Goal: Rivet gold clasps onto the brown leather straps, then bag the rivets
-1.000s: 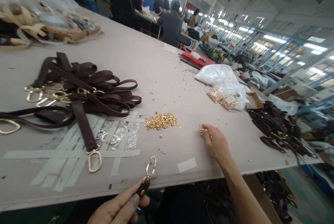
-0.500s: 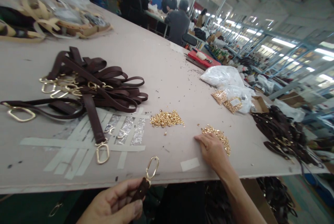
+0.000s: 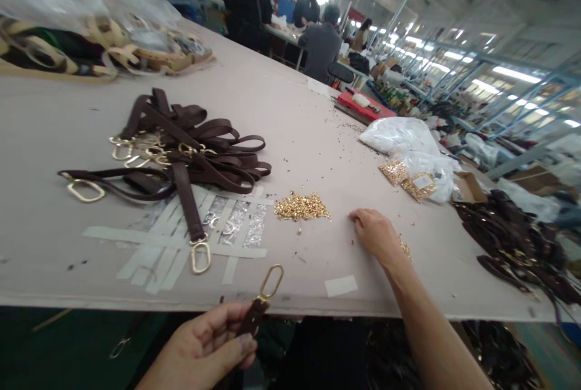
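My left hand [image 3: 209, 341] grips the end of a dark brown leather strap [image 3: 252, 317] between thumb and fingers, below the table's front edge. From that end a gold oval ring [image 3: 272, 281] points upward. My right hand [image 3: 374, 234] is over the table with its fingers bent and drawn together; whatever is in them is hidden. Under and behind its wrist, a pile of small gold metal pieces [image 3: 405, 249] shows only in part. To its left lies another gold pile [image 3: 303, 206], apart from the hand.
Brown straps with gold rings [image 3: 195, 148] are heaped on the left, one reaching over taped plastic packets [image 3: 233, 223]. Bags of gold pieces [image 3: 417, 187], a red tray [image 3: 367, 105] and more dark straps [image 3: 512, 238] lie right. People [image 3: 322, 45] work at a table behind.
My right hand has moved farther over the right-hand gold pile, covering most of it, and its fingers are more curled. The left hand still holds the strap. The view has shifted slightly.
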The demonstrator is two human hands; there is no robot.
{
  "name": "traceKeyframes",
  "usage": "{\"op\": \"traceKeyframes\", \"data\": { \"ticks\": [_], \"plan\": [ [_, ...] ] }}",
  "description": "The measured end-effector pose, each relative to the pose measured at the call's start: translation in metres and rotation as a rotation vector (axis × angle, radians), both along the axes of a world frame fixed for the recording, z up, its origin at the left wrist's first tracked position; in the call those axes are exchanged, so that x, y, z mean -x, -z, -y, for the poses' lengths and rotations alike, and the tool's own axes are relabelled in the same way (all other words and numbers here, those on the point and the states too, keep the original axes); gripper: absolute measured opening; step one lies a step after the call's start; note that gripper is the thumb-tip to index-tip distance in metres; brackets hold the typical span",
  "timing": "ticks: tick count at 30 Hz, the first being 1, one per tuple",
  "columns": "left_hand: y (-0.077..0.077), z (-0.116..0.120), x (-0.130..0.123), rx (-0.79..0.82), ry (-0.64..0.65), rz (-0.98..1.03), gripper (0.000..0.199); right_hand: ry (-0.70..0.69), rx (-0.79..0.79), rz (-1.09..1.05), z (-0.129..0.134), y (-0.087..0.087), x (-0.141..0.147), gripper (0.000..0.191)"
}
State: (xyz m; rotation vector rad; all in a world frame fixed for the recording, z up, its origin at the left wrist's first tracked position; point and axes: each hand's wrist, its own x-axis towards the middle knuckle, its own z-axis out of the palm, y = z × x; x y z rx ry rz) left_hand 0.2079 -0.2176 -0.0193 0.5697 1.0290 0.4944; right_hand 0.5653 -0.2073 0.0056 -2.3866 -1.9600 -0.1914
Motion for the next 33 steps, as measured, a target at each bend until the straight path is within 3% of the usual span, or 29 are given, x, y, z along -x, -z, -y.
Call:
{"op": "traceKeyframes", "data": {
  "ticks": [7,10,14,18,20,23,33],
  "plan": [
    [-0.011,-0.007,0.005,-0.090,0.109,0.103,0.030,0.084,-0.046,-0.092,-0.004,0.002,-0.019,0.028],
    [-0.015,-0.009,0.003,-0.112,0.083,0.075,0.027,0.133,-0.120,-0.203,0.004,0.001,-0.004,0.025],
    [-0.016,-0.010,-0.002,-0.153,0.057,0.016,0.024,0.086,-0.266,-0.882,0.031,-0.001,0.072,0.022],
    [-0.015,-0.009,-0.005,-0.225,0.072,-0.017,0.024,-0.034,-0.265,-1.124,0.056,0.006,0.165,0.008],
    [-0.013,-0.008,-0.005,-0.283,0.077,-0.008,0.023,-0.137,-0.297,-1.154,0.062,0.012,0.193,0.004],
    [-0.013,-0.006,-0.004,-0.360,0.070,0.025,0.019,-0.246,-0.365,-1.097,0.063,0.018,0.210,0.014],
    [-0.016,0.000,0.007,-0.692,0.138,-0.062,0.024,-0.225,-0.499,-1.012,0.068,0.015,0.218,0.015]
  ]
}}
